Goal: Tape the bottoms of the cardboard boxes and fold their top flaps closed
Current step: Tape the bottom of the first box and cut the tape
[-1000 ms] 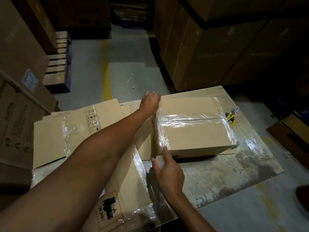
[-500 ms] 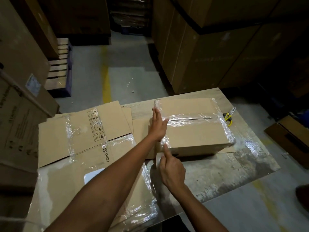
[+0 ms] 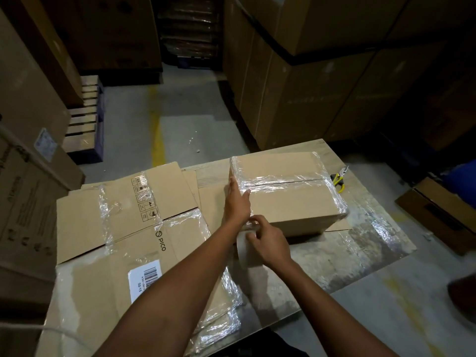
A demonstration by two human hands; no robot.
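A closed cardboard box [image 3: 291,202] sits on the table, with clear tape along its middle seam and its left and right edges. My left hand [image 3: 237,202] lies flat against the box's left top edge, fingers straight, pressing on the tape. My right hand [image 3: 269,242] is at the near-left corner of the box, shut on a roll of clear tape [image 3: 244,252]. A strip of tape runs from the roll up onto that corner.
Flattened cartons [image 3: 128,210] with tape and a barcode label cover the table's left half. Yellow-handled cutters [image 3: 338,180] lie beyond the box's right end. The worn tabletop [image 3: 360,253] shows at right. Tall stacked cartons [image 3: 309,99] and pallets [image 3: 85,124] stand behind.
My left hand slid from the box's far-left corner toward me along the left edge. My right hand closed on the tape roll at the near-left corner.
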